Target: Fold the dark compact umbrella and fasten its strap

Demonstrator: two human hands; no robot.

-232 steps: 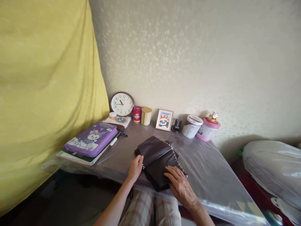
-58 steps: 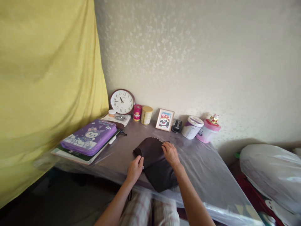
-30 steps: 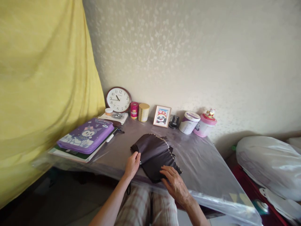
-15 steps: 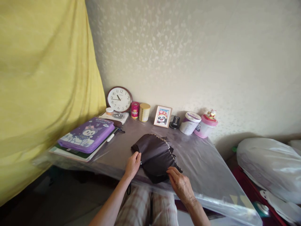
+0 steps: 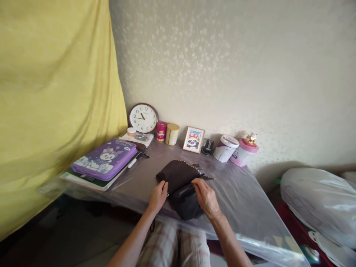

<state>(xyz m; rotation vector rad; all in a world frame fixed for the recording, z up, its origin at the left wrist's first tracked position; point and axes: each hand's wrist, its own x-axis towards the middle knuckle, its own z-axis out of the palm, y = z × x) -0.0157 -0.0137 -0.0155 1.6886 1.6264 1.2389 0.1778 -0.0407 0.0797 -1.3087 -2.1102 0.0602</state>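
A dark folding umbrella point(image 5: 182, 176) lies partly gathered on the table, its fabric loose and edged with a light patterned trim. My left hand point(image 5: 158, 196) is closed on its near left end, where a small white mark shows beside the fingers. A dark loop hangs below that wrist, over the table's front edge. On the right side, my right hand point(image 5: 206, 196) pinches a fold of the fabric between thumb and fingers. One panel droops toward me between the two hands. The umbrella's shaft is hidden.
The table point(image 5: 233, 207) wears a clear plastic cover. At left lie a purple character case point(image 5: 104, 157) and books. Along the wall stand a clock point(image 5: 144, 118), red tin point(image 5: 161, 131), yellow tin point(image 5: 172, 134), picture frame point(image 5: 194, 139), black stapler-like object point(image 5: 207, 147) and two tubs point(image 5: 226, 148).
My right hand has moved up and inward, carrying the umbrella's right-hand fabric over toward the middle. My left hand keeps its hold at nearly the same place. The view has shifted slightly.
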